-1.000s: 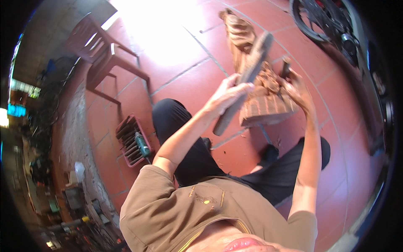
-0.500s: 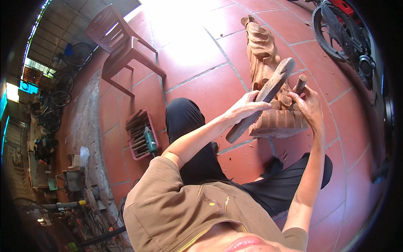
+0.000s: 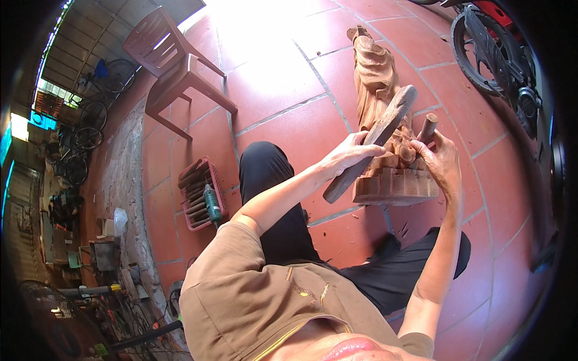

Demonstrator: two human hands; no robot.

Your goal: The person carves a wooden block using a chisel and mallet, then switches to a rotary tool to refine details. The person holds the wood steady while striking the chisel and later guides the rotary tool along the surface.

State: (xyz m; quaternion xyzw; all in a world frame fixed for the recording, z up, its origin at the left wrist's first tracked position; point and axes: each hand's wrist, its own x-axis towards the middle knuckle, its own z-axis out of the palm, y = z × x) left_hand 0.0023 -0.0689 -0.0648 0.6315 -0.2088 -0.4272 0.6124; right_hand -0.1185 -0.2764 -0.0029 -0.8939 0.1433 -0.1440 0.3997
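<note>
My left hand is closed round the middle of a long, worn wooden mallet, held slantwise in front of the carving. In my right hand is a carving chisel, its round wooden handle pointing up between thumb and fingers; its blade is hidden from me. Between and beyond both hands stands a brown wooden statue with carved flowing folds, on a thick blocky base. The mallet and my hands cover part of its lower half.
A pink basket of wooden-handled tools, with a green power tool on top, lies left of my knee. Beyond it stands a brown plastic chair. A motorbike wheel is at far right. Wood chips dot the tiled floor.
The statue's base has tipped slightly, showing more of its front side. Both hands keep their holds; the right hand and chisel have shifted slightly downward.
</note>
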